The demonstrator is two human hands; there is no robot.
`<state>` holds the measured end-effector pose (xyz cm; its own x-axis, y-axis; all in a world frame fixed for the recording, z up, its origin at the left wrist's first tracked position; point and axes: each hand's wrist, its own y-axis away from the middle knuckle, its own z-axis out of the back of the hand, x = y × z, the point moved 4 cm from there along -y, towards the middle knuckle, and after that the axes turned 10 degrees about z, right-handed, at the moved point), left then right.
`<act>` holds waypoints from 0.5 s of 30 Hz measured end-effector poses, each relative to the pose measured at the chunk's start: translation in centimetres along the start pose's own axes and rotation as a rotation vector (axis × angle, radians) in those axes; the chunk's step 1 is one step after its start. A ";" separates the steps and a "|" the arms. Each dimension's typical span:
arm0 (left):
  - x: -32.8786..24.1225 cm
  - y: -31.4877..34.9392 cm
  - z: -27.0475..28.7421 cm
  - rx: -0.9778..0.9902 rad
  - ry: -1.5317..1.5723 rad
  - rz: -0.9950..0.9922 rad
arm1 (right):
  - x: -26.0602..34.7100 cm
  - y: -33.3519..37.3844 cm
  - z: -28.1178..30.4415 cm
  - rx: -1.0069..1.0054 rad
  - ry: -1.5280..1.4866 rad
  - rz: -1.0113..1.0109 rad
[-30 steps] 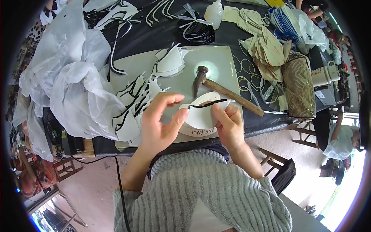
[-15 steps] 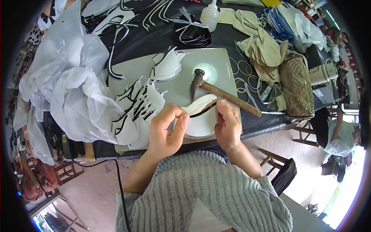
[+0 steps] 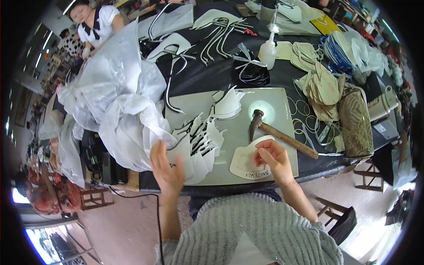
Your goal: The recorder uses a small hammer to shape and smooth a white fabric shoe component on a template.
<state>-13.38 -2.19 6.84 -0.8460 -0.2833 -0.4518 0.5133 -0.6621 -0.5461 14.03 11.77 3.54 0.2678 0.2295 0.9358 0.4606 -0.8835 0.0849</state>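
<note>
My left hand point(image 3: 167, 170) is over the left edge of the board, its fingers spread around the edge of a white cut piece point(image 3: 185, 161) with black edging. I cannot tell whether it touches that piece. Beside it lies an overlapping pile of white pieces with black strips point(image 3: 205, 145). My right hand point(image 3: 274, 160) hovers above a cream shaped template point(image 3: 243, 164) with an inner outline and handwriting. Its fingers are loosely curled and apart, with nothing visible in them. A hammer point(image 3: 287, 140) with a wooden handle lies just beyond the template.
The pale board point(image 3: 282, 99) sits on a black-covered table. Clear plastic bags point(image 3: 106, 84) heap at the left. A glue bottle point(image 3: 267, 53), a tied black bundle point(image 3: 251, 73), stacked cream pieces point(image 3: 324, 88) and a patterned roll point(image 3: 355, 121) lie around it. Another person point(image 3: 104, 22) is at the far left.
My hands have moved apart, and the curved piece with a black edge has left them. The left hand went to the white pile; the right is over the template. The view has shifted.
</note>
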 end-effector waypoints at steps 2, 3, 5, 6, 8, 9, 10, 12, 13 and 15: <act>-2.2 1.9 -0.8 0.131 -0.017 -0.083 | -0.1 -0.2 -1.0 0.120 0.134 0.046; -2.4 2.2 -1.1 0.136 -0.014 -0.108 | -0.1 -0.2 -1.3 0.130 0.188 0.091; -2.2 2.5 -3.0 0.396 -0.140 -0.092 | -0.2 -0.1 -1.5 0.148 0.275 0.123; -2.0 1.9 -3.4 0.394 -0.144 -0.104 | -0.3 0.0 -1.6 0.173 0.372 0.143; -1.7 -0.1 -4.4 0.403 -0.079 -0.186 | -0.4 0.2 -1.4 0.161 0.367 0.150; -1.6 -0.8 -4.7 0.364 -0.060 -0.188 | -0.3 0.2 -1.5 0.176 0.390 0.148; -1.4 -1.5 -5.1 0.373 -0.061 -0.196 | -0.2 0.2 -1.5 0.184 0.415 0.144; -0.6 -2.6 -5.2 0.341 -0.051 -0.116 | 0.1 0.4 -1.9 0.186 0.481 0.185; -0.7 -2.5 -5.3 0.368 -0.067 -0.122 | 0.3 0.3 -1.6 0.187 0.560 0.229; -1.9 -2.7 -3.8 0.460 -0.106 -0.148 | 0.2 0.3 -0.6 0.158 0.567 0.232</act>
<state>-12.56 2.79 6.50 -0.9273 -0.2158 -0.3057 0.2893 -0.9317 -0.2198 13.67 11.33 4.00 -0.0944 -0.2512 0.9633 0.5755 -0.8033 -0.1530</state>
